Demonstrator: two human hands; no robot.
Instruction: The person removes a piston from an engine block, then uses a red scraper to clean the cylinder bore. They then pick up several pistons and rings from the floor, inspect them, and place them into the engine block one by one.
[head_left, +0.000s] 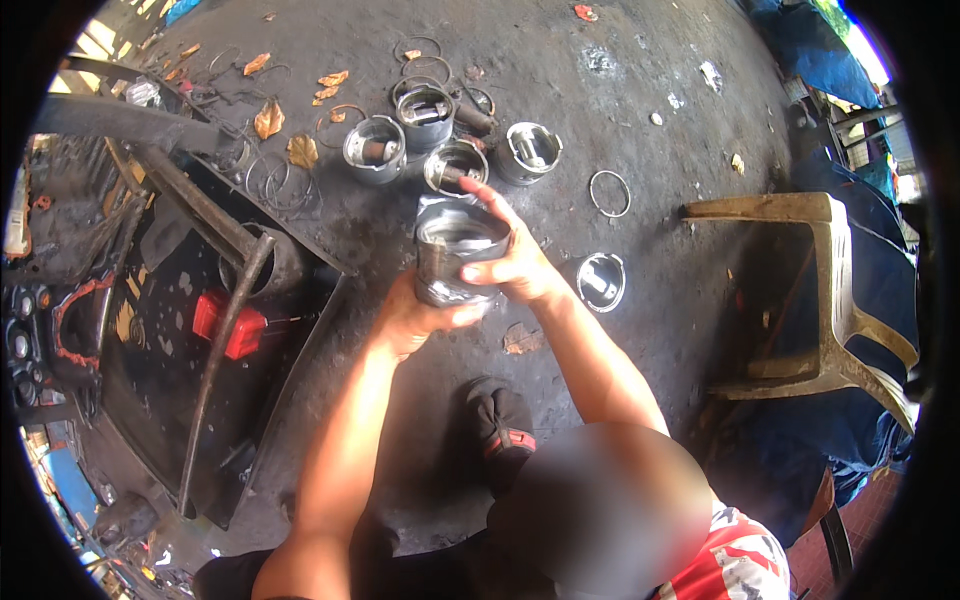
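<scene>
Both my hands hold a grey metal piston above the floor, its open hollow end facing up and partly smeared by motion. My left hand is closed around its lower left side and underside. From the right, my right hand grips the wall, thumb across the near side and a finger stretched past the far rim. Just beyond the held piston stands another piston with a rod-like pin across its inside. A shiny piston lies tilted near my right wrist.
More pistons stand farther off, with thin metal rings around them. To the left, a dark metal tray holds a red box-like object under a bar. A plastic chair lies at the right; my shoe is below my hands.
</scene>
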